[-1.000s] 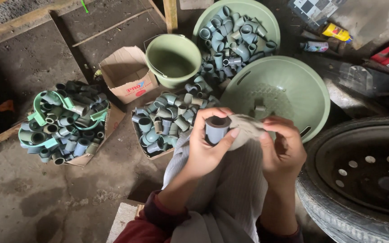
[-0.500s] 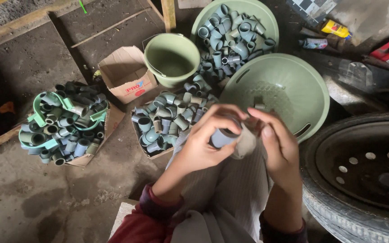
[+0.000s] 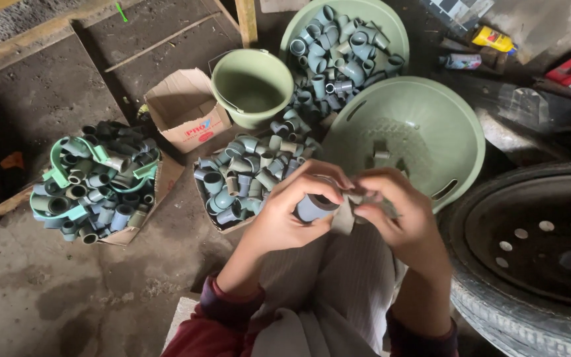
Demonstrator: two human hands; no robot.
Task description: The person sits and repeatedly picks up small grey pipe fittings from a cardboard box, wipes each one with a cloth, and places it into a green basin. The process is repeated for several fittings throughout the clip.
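**Grip on a pipe fitting, cloth at its mouth**

The left hand [image 3: 285,215] curls around a short grey pipe fitting [image 3: 313,207] above the lap, while the right hand [image 3: 394,215] pinches a cloth [image 3: 343,218] against its rim. Light, stiff and probably smooth, the fitting is best gripped around its barrel.

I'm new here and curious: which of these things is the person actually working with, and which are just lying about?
In use: left hand, right hand, grey pipe fitting, cloth.
Lying about: tyre, empty green bucket, spray can.
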